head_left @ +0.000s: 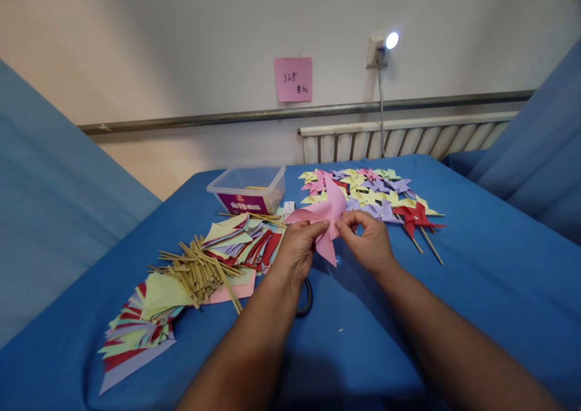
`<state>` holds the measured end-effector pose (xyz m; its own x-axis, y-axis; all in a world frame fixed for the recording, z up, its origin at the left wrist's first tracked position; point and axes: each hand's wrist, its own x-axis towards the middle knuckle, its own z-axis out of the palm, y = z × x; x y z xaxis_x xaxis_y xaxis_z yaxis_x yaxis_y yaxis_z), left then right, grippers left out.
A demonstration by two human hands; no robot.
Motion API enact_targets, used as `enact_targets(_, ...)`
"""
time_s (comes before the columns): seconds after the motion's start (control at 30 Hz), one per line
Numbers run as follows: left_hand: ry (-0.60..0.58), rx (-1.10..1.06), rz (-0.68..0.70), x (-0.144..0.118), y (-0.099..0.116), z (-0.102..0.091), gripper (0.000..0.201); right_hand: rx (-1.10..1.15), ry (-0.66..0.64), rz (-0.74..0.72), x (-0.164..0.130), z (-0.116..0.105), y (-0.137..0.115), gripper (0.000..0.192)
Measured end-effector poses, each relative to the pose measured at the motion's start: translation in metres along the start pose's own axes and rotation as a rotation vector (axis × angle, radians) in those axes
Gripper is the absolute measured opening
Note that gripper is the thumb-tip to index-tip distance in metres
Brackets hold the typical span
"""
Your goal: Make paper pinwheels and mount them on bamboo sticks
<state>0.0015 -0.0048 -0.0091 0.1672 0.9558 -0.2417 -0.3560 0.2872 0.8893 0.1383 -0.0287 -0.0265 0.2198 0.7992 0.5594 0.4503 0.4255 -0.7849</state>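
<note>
A: Specify the material held by the left hand (297, 249) and right hand (370, 241).

B: Pink pinwheel (327, 217): thin matt paper, smooth, creased at the folds.

A: Adjacent stock?

B: Stick bundle (202, 270): pale, dull wood or bamboo. Cut sheets (136, 332): matt coloured paper. Container (249, 188): clear glossy plastic. Table cover (476, 290): blue matt woven cloth.

A: Background?

B: Wall rail (408, 103): dull grey metal.

Lower part of pink paper piece (327, 217) hidden behind left hand (297, 250) and right hand (370, 244); how the fingertips pinch it can't be made out. Dark loop (307, 299) mostly covered by left forearm, kind unclear. Writing on pink note (293, 79) too small to read. Contents of plastic tub (249, 190) blurred. Both forearms cut off at bottom edge
</note>
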Motion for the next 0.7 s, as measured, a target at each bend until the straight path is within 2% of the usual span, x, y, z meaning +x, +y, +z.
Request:
enact_targets(0.63, 0.018, 0.023, 0.008, 0.0007, 0.0004, 0.0004, 0.023, 0.013, -0.051, 0.031, -0.002, 0.0, -0.0028, 0.016)
enact_targets(0.7, 0.021, 0.03, 0.012, 0.0002, 0.0018, 0.0001, 0.023, 0.012, -0.041, 0.051, -0.0019, -0.0006, -0.0024, 0.011)
